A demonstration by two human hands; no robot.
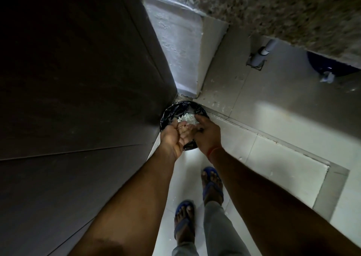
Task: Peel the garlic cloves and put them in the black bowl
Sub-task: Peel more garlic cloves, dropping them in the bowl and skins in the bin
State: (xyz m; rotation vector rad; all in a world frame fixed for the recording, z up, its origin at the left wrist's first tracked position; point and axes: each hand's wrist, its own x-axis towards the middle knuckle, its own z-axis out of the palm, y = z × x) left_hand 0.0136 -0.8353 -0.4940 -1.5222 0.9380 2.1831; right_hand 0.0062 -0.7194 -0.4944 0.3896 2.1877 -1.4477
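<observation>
A: What is low in the frame?
B: Two feet in blue sandals (212, 185) on the floor.
A: And at the centre?
B: The left hand (174, 137) lies palm up, fingers relaxed. The right hand (207, 134) rests across it; its grip I cannot tell. White garlic peels (186, 118) lie just beyond, in a black-lined bin (169, 113).

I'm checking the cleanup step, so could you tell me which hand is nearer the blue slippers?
The right hand: it hangs almost directly above the blue slippers; the left hand is farther left.
</observation>
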